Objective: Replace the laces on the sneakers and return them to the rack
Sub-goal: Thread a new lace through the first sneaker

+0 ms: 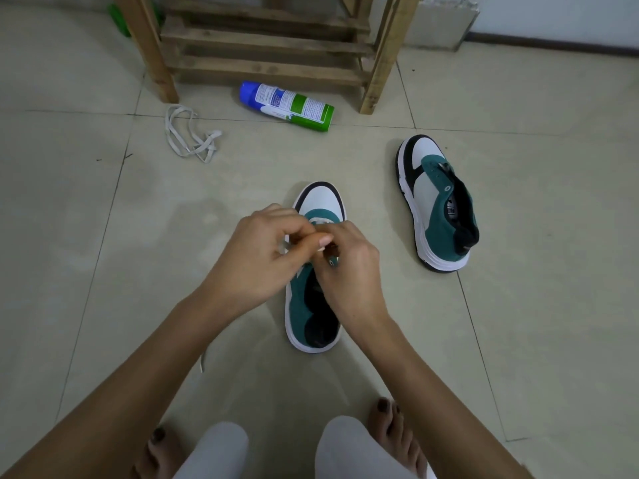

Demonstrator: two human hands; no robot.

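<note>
A green, white and black sneaker (320, 202) stands on the tiled floor in front of me, toe pointing away. Both hands are over its eyelets. My left hand (256, 257) pinches a white lace at the tongue, and my right hand (349, 271) has its fingers curled at the same spot, on the lace as far as I can see. A loose end of that lace (204, 359) trails on the floor beneath my left forearm. The second sneaker (437, 205) lies unlaced to the right. A separate white lace (190, 140) lies coiled at the far left.
A wooden shoe rack (269, 46) stands at the back, its low slats bare. A blue-capped green and white spray can (287, 105) lies on its side before it. My bare feet (394, 430) and knees fill the bottom edge.
</note>
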